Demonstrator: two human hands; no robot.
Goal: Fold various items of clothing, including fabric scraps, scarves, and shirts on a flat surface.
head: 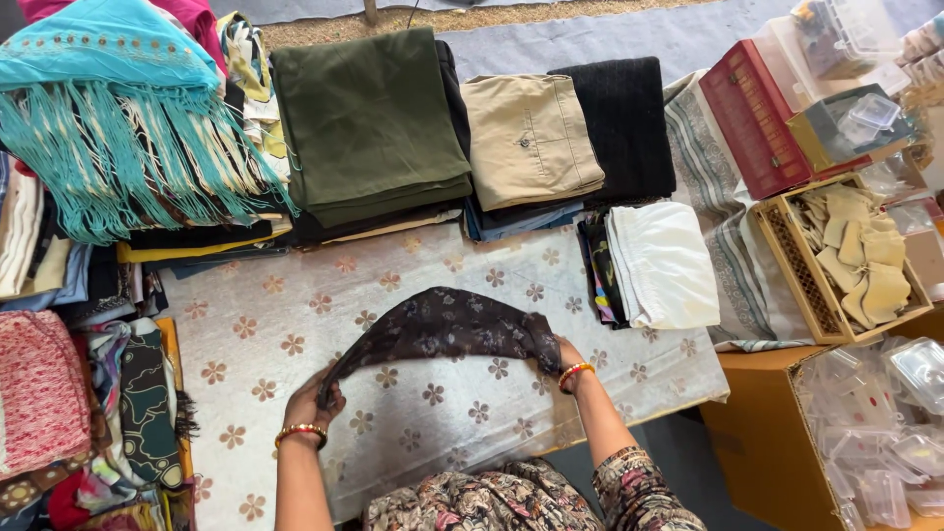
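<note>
I have the dark brown patterned cloth [447, 329] stretched between both hands above the pale flower-printed table cover [295, 324]. My left hand [313, 401] pinches one end tight; my right hand [562, 356] grips the other, fingers closed in the fabric. I judge this the folding step, mid-way. Next calls for bringing the ends together evenly, clear of the folded white garment [664, 264].

Both hands — left [313, 401], right [565, 354] — grip a dark patterned cloth [442, 329] over the floral table cover [295, 324].
</note>
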